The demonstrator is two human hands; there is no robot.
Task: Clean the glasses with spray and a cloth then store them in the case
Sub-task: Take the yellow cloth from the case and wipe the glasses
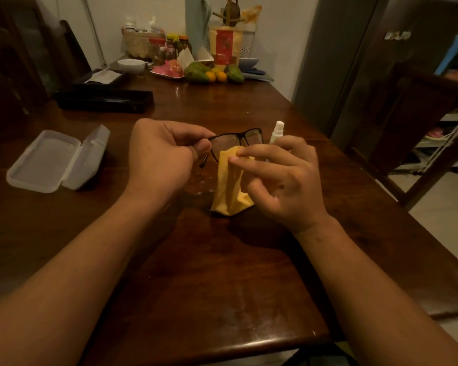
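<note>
Black-framed glasses with clear lenses (236,142) hang above the dark wooden table (222,273) in the head view (the only one I have), their long axis running left to right between my hands. My left hand (159,154) keeps a tight grip on the frame's left end, thumb and fingers pinching near the hinge. My right hand (283,180) pinches the top fold of the yellow soft cloth (230,186) at the lower edge of a lens, the rest draping toward the table. The lens lies just left of my right grip, so I judge wiping is the step in hand. The small white spray bottle (276,132) stands just behind my right hand. The open translucent plastic case (56,159) lies well off to the left, nearer my left hand.
</note>
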